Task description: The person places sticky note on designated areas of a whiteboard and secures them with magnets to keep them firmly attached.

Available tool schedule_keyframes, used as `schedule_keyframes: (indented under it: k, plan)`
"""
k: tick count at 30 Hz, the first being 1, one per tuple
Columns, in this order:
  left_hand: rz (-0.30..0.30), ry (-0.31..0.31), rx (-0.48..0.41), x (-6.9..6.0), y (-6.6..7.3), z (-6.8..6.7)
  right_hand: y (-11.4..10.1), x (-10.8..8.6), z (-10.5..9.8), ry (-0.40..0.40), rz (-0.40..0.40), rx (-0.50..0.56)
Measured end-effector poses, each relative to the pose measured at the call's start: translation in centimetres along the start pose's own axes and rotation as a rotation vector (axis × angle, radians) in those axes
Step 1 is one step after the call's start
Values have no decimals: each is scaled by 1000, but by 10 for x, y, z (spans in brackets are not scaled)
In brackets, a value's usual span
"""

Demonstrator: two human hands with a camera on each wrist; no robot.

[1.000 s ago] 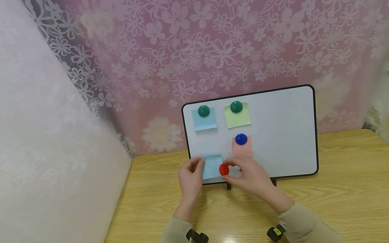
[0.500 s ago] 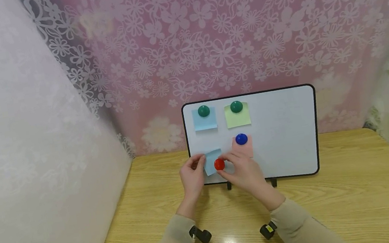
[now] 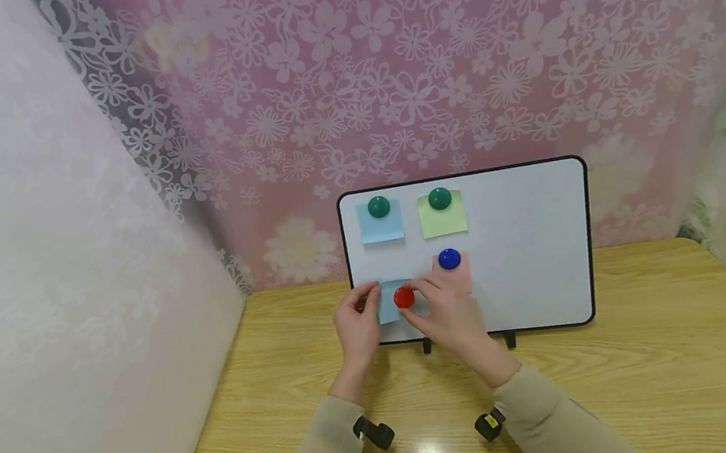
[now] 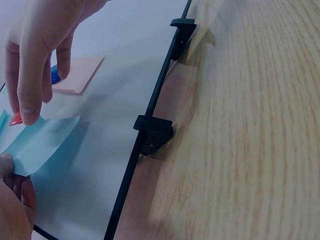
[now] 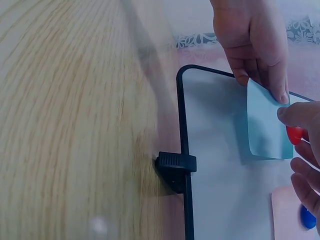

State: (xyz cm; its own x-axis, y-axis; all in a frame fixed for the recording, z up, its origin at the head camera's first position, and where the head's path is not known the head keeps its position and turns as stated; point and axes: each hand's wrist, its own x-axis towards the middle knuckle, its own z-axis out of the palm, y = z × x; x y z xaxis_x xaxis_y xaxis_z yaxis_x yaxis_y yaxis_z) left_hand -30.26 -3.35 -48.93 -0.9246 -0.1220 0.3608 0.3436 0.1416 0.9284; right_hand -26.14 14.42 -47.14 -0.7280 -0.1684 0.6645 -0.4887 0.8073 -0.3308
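A blue sticky note [image 3: 387,310] lies against the lower left of the whiteboard [image 3: 526,250], its lower part standing off the surface in the left wrist view. My left hand [image 3: 358,326] pinches the note's left edge between thumb and fingers. In my right hand [image 3: 448,313] a round red magnet [image 3: 404,297] is pinched between thumb and index finger, over the note's upper right part. The right wrist view shows the red magnet [image 5: 295,134] partly hidden behind the fingers. Close to the right hand is a pink note [image 3: 465,278] under a blue magnet [image 3: 449,258].
Higher on the board, green magnets hold another blue note [image 3: 381,230] and a light green note [image 3: 444,223]. Black feet [image 4: 154,134] clip the board's lower edge and stand on the wooden table [image 3: 664,339]. A pink floral cloth [image 3: 412,80] hangs behind.
The blue note has moved up slightly, tilting and then straightening. My right hand has carried the red magnet up and left over the note, while the left hand kept its pinch.
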Motion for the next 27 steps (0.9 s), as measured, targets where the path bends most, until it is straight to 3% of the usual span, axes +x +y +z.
schedule_keyframes:
  k: [10,27]
  plan:
    - [67,23,36,7,2,2,-7,13,4,27,-7,-49]
    - [44,39,22,9,5,2,-10,18,6,19,9,-86]
